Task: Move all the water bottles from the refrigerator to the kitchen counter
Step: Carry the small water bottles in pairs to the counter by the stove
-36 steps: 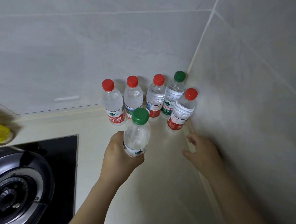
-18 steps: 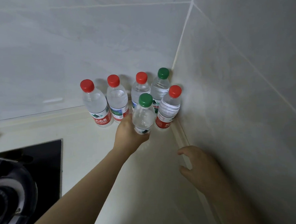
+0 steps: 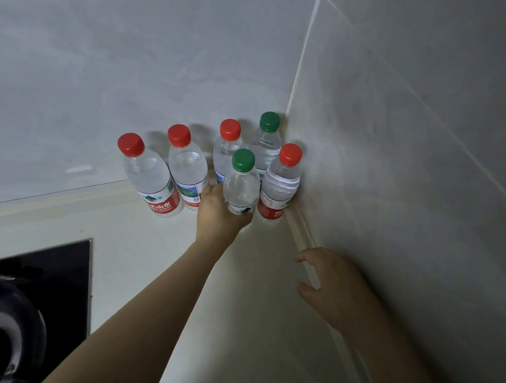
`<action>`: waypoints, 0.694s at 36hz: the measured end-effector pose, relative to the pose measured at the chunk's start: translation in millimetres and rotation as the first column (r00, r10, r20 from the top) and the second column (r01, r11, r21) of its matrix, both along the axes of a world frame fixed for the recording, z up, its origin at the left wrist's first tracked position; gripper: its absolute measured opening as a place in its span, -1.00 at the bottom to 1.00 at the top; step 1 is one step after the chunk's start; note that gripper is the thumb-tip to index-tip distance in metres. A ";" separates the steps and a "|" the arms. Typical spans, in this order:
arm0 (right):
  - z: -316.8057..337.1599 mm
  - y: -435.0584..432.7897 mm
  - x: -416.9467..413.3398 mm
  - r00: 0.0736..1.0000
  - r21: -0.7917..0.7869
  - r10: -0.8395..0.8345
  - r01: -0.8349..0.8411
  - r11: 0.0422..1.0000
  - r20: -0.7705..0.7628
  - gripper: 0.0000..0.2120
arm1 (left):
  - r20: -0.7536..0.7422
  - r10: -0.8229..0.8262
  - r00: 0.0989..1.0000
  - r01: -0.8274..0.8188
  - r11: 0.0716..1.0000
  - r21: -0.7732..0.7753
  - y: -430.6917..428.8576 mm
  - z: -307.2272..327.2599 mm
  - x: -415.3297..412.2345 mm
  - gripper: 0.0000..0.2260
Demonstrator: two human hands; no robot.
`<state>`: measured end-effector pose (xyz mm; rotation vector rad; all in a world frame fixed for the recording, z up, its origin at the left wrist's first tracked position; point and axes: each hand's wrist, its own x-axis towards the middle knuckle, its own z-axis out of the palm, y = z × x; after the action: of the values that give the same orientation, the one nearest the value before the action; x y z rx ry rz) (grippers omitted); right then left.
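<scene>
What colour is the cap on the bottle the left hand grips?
Green cap, clearest in the head view.

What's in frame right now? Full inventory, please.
red-capped clear plastic water bottles: 4, red caps; three in the back row along the rear wall, one in front beside the side wall
corner green-capped clear plastic water bottle: 1, green cap; back row, in the wall corner
front green-capped clear plastic water bottle: 1, green cap; front row, gripped low down
cream kitchen counter: 1, cream; under all the bottles
black glass cooktop: 1, black; left edge, with a dark round burner
grey tiled walls: 2, grey; rear and right
left hand: 1; grips the front green-capped bottle
right hand: 1; fingers loosely curled, holds nothing, near the side wall
</scene>
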<state>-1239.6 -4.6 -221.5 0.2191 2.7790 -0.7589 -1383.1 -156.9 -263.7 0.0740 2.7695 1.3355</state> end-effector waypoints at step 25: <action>21.0 -8.2 1.6 1.000 0.053 0.014 -0.014 0.998 -0.004 -0.59 | 0.089 -0.035 0.995 0.048 0.987 -0.151 -35.2 11.5 36.4 -0.42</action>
<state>-1238.0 -12.8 -200.5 0.2081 2.8046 -0.6835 -1346.8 -192.1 -252.2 0.0646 2.7711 1.0853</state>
